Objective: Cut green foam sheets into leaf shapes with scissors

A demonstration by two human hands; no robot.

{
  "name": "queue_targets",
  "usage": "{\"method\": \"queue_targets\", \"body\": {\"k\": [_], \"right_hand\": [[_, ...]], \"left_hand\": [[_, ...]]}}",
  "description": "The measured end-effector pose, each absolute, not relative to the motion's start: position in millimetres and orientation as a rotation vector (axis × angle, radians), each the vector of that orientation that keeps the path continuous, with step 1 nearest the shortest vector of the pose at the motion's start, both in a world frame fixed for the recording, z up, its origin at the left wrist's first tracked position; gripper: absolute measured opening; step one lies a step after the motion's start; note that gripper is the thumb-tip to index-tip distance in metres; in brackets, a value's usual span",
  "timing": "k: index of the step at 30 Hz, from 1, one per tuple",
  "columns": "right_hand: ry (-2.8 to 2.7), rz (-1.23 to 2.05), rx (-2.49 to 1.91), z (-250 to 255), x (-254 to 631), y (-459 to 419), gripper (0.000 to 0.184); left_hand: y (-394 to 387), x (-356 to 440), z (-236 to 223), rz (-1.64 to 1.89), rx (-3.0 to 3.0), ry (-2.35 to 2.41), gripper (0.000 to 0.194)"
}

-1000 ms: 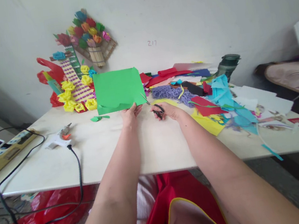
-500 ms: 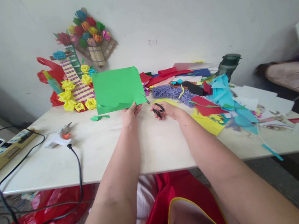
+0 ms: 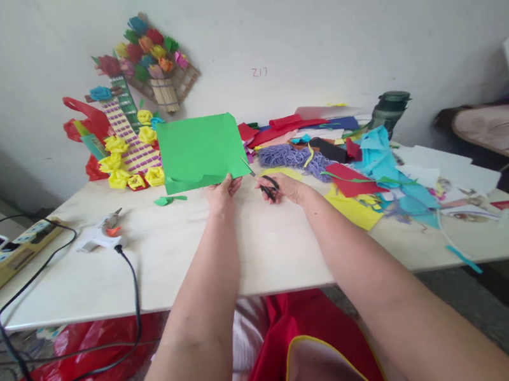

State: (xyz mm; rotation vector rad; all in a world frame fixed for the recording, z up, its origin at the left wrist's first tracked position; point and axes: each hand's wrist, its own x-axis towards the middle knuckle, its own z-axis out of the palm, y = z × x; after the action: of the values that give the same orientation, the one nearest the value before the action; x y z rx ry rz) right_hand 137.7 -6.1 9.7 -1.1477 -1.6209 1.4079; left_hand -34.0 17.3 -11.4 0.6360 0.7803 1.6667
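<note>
Head view: we hold a green sheet (image 3: 199, 147) up near the middle of the frame, its face towards us and its lower edge curled at the left. Our left hand (image 3: 223, 192) grips that lower edge near its right end, fingers closed on it, thumb up in front. Our right hand (image 3: 287, 186), just right of centre, has its fingers closed round the black handles of the scissors (image 3: 270, 189). Their blades slant up and left to the sheet's lower right corner; we cannot tell whether they touch it.

A green scrap (image 3: 165, 201) lies on the table (image 3: 173, 261), below and left of the sheet. Farther left we see a glue gun (image 3: 97, 236), its black cord hanging over the front edge, and a power strip (image 3: 14, 260) at the left edge of the frame. Yellow flowers (image 3: 154, 177) stand left of the sheet, and a bouquet (image 3: 165, 95) is above them, upper left. Right of centre, purple yarn (image 3: 285, 156) lies among coloured pieces, with red paper (image 3: 354, 181) and yellow paper (image 3: 354, 210) nearer us. Behind these, a dark bottle (image 3: 389, 110) leans towards the right.
</note>
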Motion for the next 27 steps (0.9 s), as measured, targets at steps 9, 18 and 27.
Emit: {"method": "queue_targets", "body": {"k": [9,18,27], "right_hand": [[-1.621,1.404,-1.15,10.4,136.8,-6.8,0.029],[-1.63,1.394,-1.149,10.1,136.3,-6.3,0.03],[-1.65,1.366,-1.16,8.5,134.2,-4.7,0.025]], "left_hand": [[14.4,-33.1,-7.6,1.684,0.612,0.819,0.015],[14.9,-32.6,-9.0,1.683,0.635,0.814,0.017],[13.3,-32.7,-6.3,1.675,0.602,0.827,0.019]]}}
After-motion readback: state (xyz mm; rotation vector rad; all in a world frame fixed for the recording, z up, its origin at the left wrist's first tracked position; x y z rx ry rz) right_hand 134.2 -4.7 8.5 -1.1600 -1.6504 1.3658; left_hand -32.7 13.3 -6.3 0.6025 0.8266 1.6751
